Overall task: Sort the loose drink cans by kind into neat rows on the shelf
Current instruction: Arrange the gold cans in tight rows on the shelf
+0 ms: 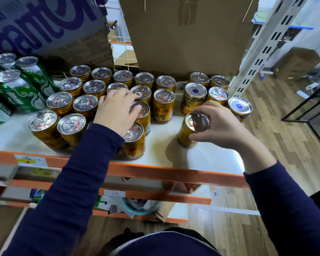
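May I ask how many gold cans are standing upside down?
2: one upside-down can behind the right hand, another at the shelf's right edge; the left hand may hide more.
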`<action>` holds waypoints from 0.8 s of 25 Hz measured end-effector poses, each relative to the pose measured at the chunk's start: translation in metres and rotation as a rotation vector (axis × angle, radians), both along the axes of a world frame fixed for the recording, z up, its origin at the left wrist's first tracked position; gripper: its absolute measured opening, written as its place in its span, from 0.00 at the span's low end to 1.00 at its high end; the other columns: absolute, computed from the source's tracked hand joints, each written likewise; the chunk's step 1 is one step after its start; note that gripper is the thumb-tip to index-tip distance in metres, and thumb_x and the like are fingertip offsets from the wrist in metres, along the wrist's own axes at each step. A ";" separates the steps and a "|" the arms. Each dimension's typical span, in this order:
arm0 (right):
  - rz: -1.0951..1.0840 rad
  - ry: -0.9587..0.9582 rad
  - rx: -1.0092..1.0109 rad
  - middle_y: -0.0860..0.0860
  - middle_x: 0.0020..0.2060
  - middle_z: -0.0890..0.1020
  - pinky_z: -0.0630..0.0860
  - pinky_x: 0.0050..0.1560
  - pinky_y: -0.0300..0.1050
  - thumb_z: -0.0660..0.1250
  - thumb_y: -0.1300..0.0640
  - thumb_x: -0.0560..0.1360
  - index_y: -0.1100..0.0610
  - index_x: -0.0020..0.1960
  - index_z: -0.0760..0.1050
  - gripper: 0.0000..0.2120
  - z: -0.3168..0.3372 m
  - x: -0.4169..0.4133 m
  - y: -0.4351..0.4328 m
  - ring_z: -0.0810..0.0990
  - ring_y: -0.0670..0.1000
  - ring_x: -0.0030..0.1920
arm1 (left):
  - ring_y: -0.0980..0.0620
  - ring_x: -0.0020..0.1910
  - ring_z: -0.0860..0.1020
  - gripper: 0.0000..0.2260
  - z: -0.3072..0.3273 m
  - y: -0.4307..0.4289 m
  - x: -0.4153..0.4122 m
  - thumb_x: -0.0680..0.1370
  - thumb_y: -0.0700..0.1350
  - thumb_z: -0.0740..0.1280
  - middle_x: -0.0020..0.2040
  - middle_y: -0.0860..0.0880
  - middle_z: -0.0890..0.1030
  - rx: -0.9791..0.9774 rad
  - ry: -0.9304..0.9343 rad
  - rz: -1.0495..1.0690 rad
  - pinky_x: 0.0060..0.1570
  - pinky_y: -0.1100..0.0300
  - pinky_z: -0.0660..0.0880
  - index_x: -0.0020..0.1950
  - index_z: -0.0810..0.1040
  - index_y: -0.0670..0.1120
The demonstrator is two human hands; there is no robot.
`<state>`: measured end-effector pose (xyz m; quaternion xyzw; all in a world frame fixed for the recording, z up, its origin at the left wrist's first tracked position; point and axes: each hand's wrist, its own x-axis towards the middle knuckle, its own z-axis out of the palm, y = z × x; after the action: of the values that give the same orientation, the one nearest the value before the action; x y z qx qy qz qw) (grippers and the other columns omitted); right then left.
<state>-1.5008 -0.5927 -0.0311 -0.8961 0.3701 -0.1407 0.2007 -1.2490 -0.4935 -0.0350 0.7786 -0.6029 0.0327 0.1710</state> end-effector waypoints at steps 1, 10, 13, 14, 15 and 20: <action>0.038 -0.012 -0.017 0.50 0.52 0.75 0.69 0.50 0.37 0.79 0.51 0.61 0.55 0.62 0.77 0.31 0.001 0.014 0.003 0.74 0.49 0.52 | 0.45 0.65 0.68 0.17 -0.002 0.001 0.001 0.81 0.50 0.58 0.64 0.47 0.74 0.004 0.008 0.005 0.62 0.44 0.64 0.68 0.73 0.48; 0.066 -0.034 -0.016 0.52 0.53 0.78 0.74 0.47 0.43 0.77 0.50 0.65 0.52 0.66 0.70 0.33 0.001 0.068 0.008 0.76 0.50 0.52 | 0.47 0.66 0.67 0.17 -0.008 0.000 0.002 0.81 0.50 0.57 0.64 0.48 0.73 0.006 -0.011 0.017 0.64 0.45 0.64 0.69 0.72 0.49; 0.068 -0.081 0.015 0.48 0.51 0.76 0.76 0.50 0.45 0.78 0.53 0.65 0.51 0.64 0.70 0.31 0.000 0.064 0.012 0.77 0.50 0.53 | 0.46 0.66 0.67 0.17 -0.008 0.000 0.003 0.81 0.50 0.58 0.64 0.48 0.73 0.009 -0.009 0.022 0.65 0.45 0.64 0.69 0.72 0.48; 0.062 -0.090 0.020 0.47 0.51 0.76 0.76 0.50 0.44 0.78 0.52 0.65 0.51 0.64 0.70 0.31 -0.001 0.064 0.013 0.76 0.49 0.53 | 0.46 0.66 0.67 0.17 -0.008 0.000 0.003 0.81 0.50 0.58 0.64 0.48 0.73 0.010 -0.008 0.022 0.65 0.44 0.64 0.69 0.72 0.48; 0.048 -0.099 0.023 0.47 0.51 0.75 0.76 0.49 0.44 0.78 0.52 0.65 0.51 0.64 0.70 0.31 -0.002 0.064 0.015 0.76 0.48 0.52 | 0.46 0.66 0.67 0.17 -0.008 0.000 0.002 0.81 0.49 0.58 0.64 0.48 0.73 0.012 -0.009 0.022 0.65 0.44 0.64 0.69 0.72 0.48; -0.044 -0.169 0.048 0.47 0.50 0.76 0.75 0.46 0.42 0.79 0.50 0.63 0.52 0.64 0.70 0.33 -0.009 0.064 0.023 0.76 0.48 0.48 | 0.45 0.66 0.67 0.17 -0.007 -0.001 0.000 0.81 0.48 0.58 0.64 0.47 0.73 0.013 -0.008 0.032 0.64 0.44 0.64 0.69 0.73 0.48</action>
<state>-1.4367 -0.5697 -0.0403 -0.8676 0.3748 -0.2111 0.2496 -1.2491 -0.4950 -0.0417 0.7890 -0.5913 0.0345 0.1633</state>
